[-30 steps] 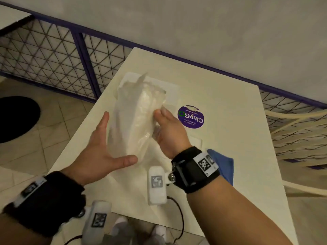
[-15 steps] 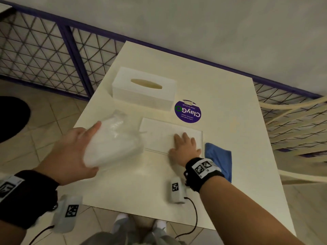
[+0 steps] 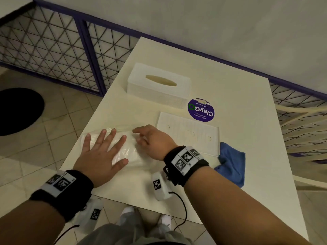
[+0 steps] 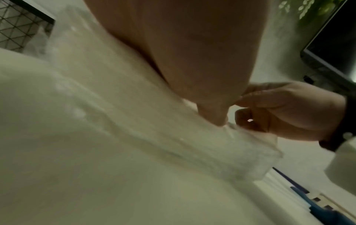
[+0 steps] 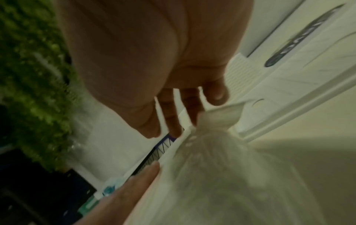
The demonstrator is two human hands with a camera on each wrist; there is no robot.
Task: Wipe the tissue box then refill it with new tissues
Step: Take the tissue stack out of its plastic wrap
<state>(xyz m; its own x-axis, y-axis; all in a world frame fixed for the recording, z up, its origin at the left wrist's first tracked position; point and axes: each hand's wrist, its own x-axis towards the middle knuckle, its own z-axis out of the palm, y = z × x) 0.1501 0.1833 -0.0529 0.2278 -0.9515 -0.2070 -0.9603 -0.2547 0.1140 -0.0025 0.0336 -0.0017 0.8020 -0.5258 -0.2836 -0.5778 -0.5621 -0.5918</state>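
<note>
The pack of new tissues [image 3: 127, 152], wrapped in clear plastic, lies flat on the white table [image 3: 230, 183] near its front left corner. My left hand [image 3: 100, 152] presses down on the pack with straight, spread fingers. My right hand [image 3: 152, 138] is at the pack's right end with curled fingers, and in the left wrist view this right hand [image 4: 279, 109] pinches the loose plastic end [image 4: 231, 129]. The empty white tissue box [image 3: 159, 85] stands at the back of the table, its oval slot facing up. Its flat white base panel [image 3: 189, 133] lies to the right of my hands.
A blue cloth [image 3: 231, 161] lies crumpled at the panel's right corner. A round purple sticker [image 3: 200, 109] is on the tabletop between box and panel. A purple-framed mesh railing [image 3: 85, 50] runs behind and to the left of the table, above tiled floor.
The left hand has laid the tissue pack down on the table and now presses flat on it. The right hand has moved left from the base panel to the pack's right end.
</note>
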